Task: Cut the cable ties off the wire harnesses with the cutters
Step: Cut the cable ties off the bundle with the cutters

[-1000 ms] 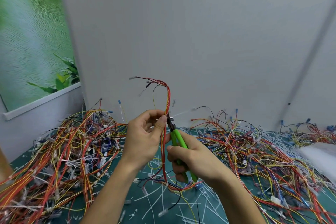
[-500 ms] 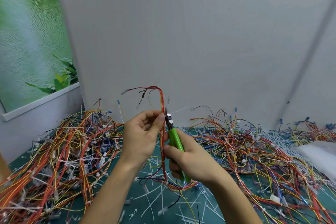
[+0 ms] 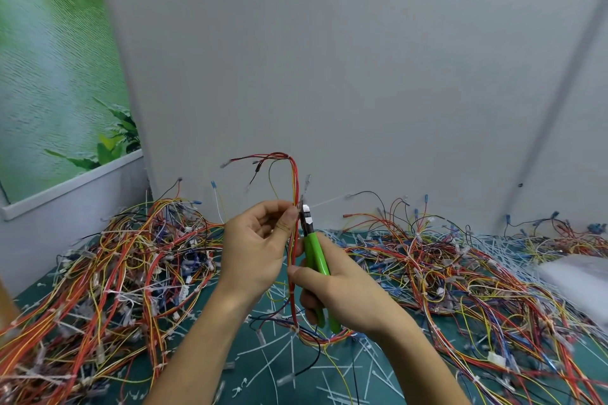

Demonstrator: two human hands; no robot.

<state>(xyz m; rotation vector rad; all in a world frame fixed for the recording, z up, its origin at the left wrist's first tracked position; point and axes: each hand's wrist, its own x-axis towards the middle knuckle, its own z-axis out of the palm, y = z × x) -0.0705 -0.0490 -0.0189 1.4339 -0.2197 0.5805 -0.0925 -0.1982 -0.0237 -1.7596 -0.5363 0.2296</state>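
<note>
The left hand [image 3: 260, 250] is pinching the wire harness [image 3: 295, 181] upright above the counter [image 3: 253, 371]; the right hand [image 3: 342, 293], its grip wrapping the green cutters [image 3: 314, 250], is nosing them closer alongside, a cut seemingly imminent.

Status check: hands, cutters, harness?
Left hand pinches wire harness upright. Right hand grips green cutters, tip at the bundle beside left thumb. Harness piles on both sides, clear of the cut.
</note>
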